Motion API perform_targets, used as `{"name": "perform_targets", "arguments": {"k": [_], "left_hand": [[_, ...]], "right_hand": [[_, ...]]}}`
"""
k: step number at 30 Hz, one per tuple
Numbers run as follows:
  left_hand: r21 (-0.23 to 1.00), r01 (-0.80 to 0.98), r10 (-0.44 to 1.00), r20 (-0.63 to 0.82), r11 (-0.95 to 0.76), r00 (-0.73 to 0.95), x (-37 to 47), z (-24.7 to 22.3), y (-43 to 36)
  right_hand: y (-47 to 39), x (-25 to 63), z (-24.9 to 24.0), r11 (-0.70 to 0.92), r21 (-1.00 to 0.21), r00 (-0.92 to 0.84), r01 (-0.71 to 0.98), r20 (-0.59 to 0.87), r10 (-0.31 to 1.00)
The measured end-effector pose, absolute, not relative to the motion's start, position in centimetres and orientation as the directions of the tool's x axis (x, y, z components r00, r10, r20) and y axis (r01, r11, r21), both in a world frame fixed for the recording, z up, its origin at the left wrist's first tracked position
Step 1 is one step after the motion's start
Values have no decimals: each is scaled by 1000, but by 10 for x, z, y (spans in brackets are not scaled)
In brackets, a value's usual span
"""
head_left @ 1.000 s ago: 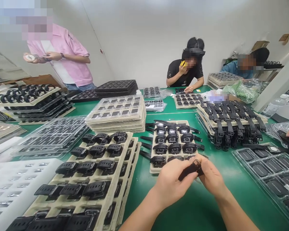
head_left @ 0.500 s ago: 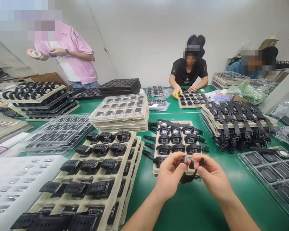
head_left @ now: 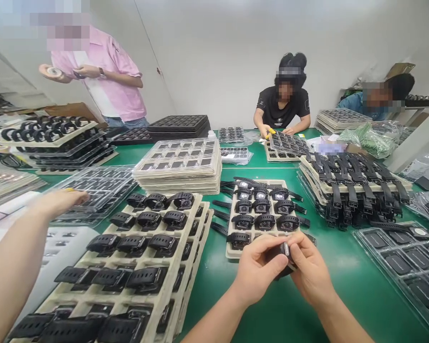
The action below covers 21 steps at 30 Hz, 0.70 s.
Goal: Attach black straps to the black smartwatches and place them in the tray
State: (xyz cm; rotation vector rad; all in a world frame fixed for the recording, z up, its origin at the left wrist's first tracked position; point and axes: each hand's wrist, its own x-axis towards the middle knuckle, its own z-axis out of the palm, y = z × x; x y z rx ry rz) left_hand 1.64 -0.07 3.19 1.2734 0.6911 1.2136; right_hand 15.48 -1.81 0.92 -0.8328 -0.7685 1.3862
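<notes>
My left hand (head_left: 259,270) and my right hand (head_left: 310,270) meet above the green table, both closed on a black watch strap (head_left: 285,249). A small light-edged end of the strap shows between my fingertips. A dark part hangs below my hands, and I cannot tell whether a watch body is on it. Just beyond my hands lies a beige tray (head_left: 232,252) holding smartwatches (head_left: 262,206) in rows, with their black straps reaching over its sides. My left hand overlaps the tray's near edge.
Stacked beige trays (head_left: 186,267) of watches stand at left. A co-worker's arm (head_left: 17,252) reaches over clear trays (head_left: 110,183). Clear-covered trays (head_left: 178,178) rise behind. More strapped watches (head_left: 350,186) and a clear tray (head_left: 389,271) are at right. Several people work around the table.
My hands have come closer together around the strap. A co-worker's arm has entered from the left, over the clear trays. The person in black now holds up a tilted tray.
</notes>
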Motion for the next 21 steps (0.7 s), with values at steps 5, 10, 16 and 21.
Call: {"name": "perform_targets", "arguments": {"k": [5, 10, 16, 21], "left_hand": [[969, -203, 925, 201, -139, 323, 14, 33, -1], [970, -192, 925, 204, -148, 322, 11, 34, 0], [961, -232, 921, 223, -153, 318, 10, 32, 1], [973, -112, 878, 233, -204, 419, 5, 36, 2]], "right_hand": [[-18, 153, 10, 19, -854, 96, -520, -36, 995], [-18, 153, 10, -16, -836, 33, -549, -41, 999], [-17, 156, 18, -22, -816, -25, -577, -10, 1000], [-16, 160, 24, -111, -760, -120, -640, -44, 992]]}}
